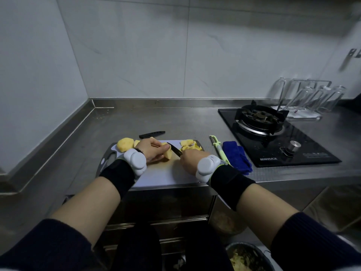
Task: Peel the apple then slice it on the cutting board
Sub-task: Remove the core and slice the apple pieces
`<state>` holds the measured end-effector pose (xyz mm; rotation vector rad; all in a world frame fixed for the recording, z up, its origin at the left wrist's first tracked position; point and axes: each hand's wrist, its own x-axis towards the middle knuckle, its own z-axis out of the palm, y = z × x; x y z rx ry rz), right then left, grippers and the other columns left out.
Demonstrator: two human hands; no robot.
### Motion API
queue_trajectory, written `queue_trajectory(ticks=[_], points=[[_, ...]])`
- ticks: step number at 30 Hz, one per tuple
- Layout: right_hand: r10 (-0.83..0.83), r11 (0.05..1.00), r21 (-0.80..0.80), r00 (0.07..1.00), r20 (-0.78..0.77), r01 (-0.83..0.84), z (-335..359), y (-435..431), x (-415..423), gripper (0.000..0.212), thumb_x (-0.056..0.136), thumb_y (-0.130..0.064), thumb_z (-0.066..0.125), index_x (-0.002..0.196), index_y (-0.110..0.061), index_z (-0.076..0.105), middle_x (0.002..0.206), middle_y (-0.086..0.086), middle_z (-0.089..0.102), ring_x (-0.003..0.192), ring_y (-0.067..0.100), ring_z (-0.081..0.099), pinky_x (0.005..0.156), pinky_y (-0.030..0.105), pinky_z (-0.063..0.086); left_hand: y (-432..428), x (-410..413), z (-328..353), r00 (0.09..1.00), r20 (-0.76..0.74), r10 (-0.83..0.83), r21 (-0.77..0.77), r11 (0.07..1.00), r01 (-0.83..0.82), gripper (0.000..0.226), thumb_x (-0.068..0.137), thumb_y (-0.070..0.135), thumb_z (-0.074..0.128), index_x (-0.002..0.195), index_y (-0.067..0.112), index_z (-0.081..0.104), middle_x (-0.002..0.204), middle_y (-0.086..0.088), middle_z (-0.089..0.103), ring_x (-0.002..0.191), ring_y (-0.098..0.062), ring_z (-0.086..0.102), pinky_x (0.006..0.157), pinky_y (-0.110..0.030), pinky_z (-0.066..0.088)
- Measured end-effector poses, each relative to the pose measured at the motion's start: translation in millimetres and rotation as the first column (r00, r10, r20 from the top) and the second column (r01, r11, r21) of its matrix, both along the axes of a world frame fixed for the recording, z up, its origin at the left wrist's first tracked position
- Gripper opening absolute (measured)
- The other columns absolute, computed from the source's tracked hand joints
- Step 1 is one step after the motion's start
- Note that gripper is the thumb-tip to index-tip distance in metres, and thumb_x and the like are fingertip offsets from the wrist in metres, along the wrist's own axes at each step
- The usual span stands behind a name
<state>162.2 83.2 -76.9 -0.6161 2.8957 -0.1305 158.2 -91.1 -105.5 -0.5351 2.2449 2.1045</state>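
A white cutting board (166,173) lies at the counter's front edge. My left hand (153,149) presses a peeled yellow apple piece (168,153) down on the board. My right hand (192,159) grips a black-bladed knife (174,149) whose blade rests against that piece. A larger peeled apple chunk (125,144) sits at the board's far left corner. Several cut slices (190,145) are piled at the far right corner.
A black knife sheath (152,134) lies behind the board. A green peeler (219,148) and a folded blue cloth (236,156) lie to the right, then a black gas hob (273,137). Glasses on a rack (306,98) stand at the back right. A bin of peelings (246,257) sits below.
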Motion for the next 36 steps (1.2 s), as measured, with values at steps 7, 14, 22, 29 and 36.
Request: queue_trajectory(ticks=[7,14,22,29,36], points=[[-0.037,0.999,0.004,0.995,-0.098,0.037,9,7,-1,0.028,0.101,-0.02,0.036,0.107,-0.009,0.06,0.103,0.012,0.062,0.089,0.031,0.06,0.074,0.036,0.042,9,0,-1,0.999,0.0,0.04,0.128,0.991,-0.039,0.019,0.084,0.02,0.074,0.075,0.013,0.058,0.083,-0.002,0.063,0.086,-0.014,0.064,0.071,-0.024,0.059],[-0.049,0.997,0.043,0.986,-0.16,0.057,18,-3,2,0.025,0.1,-0.021,0.036,0.108,-0.013,0.058,0.108,0.008,0.058,0.086,0.026,0.054,0.074,0.034,0.039,4,-6,-3,0.998,0.028,0.049,0.16,0.986,-0.053,0.025,0.078,0.024,0.079,0.089,0.008,0.063,0.105,-0.008,0.068,0.097,-0.016,0.066,0.063,-0.022,0.059],[-0.016,0.995,0.092,0.99,-0.137,0.028,28,0,10,0.026,0.1,-0.019,0.036,0.112,-0.012,0.057,0.105,0.007,0.054,0.082,0.025,0.047,0.076,0.035,0.04,0,-11,-6,0.999,0.036,0.019,0.16,0.987,-0.024,0.037,0.078,0.024,0.079,0.1,-0.004,0.069,0.102,-0.01,0.072,0.093,-0.016,0.069,0.065,-0.021,0.058],[-0.005,0.987,0.157,0.993,-0.119,0.024,27,-5,11,0.023,0.097,-0.013,0.037,0.111,-0.011,0.055,0.105,0.007,0.055,0.094,0.025,0.056,0.076,0.036,0.039,-2,-15,-9,1.0,0.021,-0.002,0.101,0.995,0.0,0.042,0.076,0.027,0.082,0.097,-0.007,0.07,0.104,-0.014,0.073,0.101,-0.022,0.069,0.077,-0.027,0.059],[0.082,0.965,0.257,0.989,-0.12,-0.049,20,2,12,0.024,0.098,-0.011,0.039,0.111,-0.009,0.059,0.1,0.008,0.054,0.098,0.027,0.057,0.073,0.039,0.037,2,-14,-6,1.0,0.019,0.004,0.062,0.998,-0.005,0.025,0.077,0.023,0.081,0.075,-0.001,0.073,0.092,-0.011,0.074,0.093,-0.021,0.07,0.085,-0.034,0.058]])
